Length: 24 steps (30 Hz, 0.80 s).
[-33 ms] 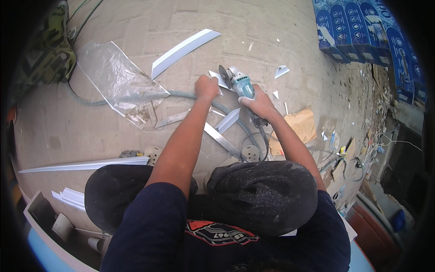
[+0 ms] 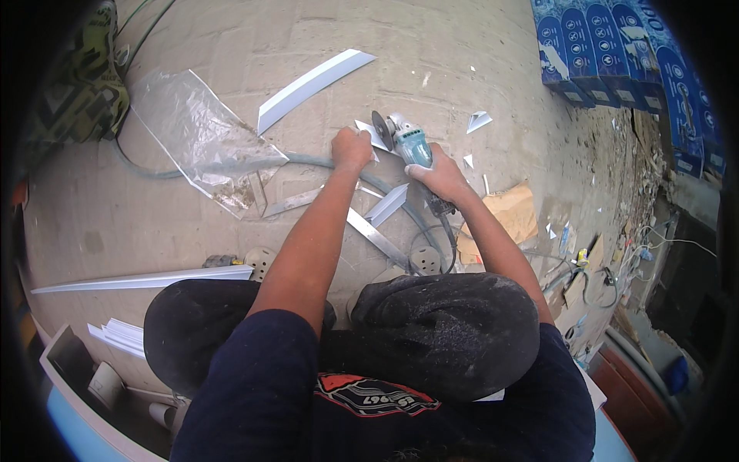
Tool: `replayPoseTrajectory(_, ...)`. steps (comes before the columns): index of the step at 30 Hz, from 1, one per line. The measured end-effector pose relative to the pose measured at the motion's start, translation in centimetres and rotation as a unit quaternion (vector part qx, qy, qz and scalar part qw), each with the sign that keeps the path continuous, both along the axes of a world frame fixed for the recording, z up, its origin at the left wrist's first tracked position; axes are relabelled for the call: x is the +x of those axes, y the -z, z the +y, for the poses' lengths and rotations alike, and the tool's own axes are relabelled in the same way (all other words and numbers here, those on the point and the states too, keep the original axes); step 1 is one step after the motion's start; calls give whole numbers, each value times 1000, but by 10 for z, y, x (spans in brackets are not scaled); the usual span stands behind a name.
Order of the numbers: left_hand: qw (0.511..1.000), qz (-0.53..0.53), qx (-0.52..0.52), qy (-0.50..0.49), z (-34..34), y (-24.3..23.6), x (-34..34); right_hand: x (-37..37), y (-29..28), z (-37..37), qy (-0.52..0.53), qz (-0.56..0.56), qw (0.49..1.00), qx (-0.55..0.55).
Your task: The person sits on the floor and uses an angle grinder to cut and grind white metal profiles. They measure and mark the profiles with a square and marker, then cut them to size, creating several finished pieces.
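My left hand (image 2: 350,148) is closed on a short white trim piece (image 2: 370,133) on the paved floor. My right hand (image 2: 434,171) grips a teal angle grinder (image 2: 412,145), its cutting disc (image 2: 382,131) beside that piece, just right of my left fingers. A longer white strip (image 2: 308,88) lies beyond my hands, and a white profile offcut (image 2: 386,204) lies between my forearms, beside a metal bar (image 2: 379,242). The grinder's black cord (image 2: 448,241) runs down toward my knees.
Blue boxes (image 2: 585,46) stand at back right. A plastic sheet (image 2: 200,131), grey hose (image 2: 150,170) and camouflage fabric (image 2: 85,92) lie leftward. Brown paper (image 2: 504,212) and rubble are right. White strips (image 2: 115,335) and a bin (image 2: 58,350) sit lower left.
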<state>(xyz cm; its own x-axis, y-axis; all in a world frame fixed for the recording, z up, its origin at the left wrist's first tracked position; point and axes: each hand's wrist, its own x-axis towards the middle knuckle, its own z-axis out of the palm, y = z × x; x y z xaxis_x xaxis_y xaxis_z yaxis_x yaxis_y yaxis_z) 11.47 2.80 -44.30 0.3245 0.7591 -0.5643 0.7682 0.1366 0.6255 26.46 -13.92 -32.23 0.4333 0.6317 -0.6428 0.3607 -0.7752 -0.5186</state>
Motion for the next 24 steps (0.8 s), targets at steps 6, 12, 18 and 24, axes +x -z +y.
replayPoseTrajectory(6, 999, 14, 15, 28, 6, 15, 5, 1, -2, 5, -7, -14, 1000, 8)
replayPoseTrajectory(12, 1000, 19, 2, 12, 8, 13, 9, 3, -12, 12, -5, 16, 1000, -22)
replayPoseTrajectory(18, 1000, 18, 5, 4, 5, 5, 10, 1, -20, 11, -3, 20, 999, -28)
replayPoseTrajectory(24, 999, 18, 34, 17, 8, 19, 7, -1, -25, 15, -13, 17, 999, -30)
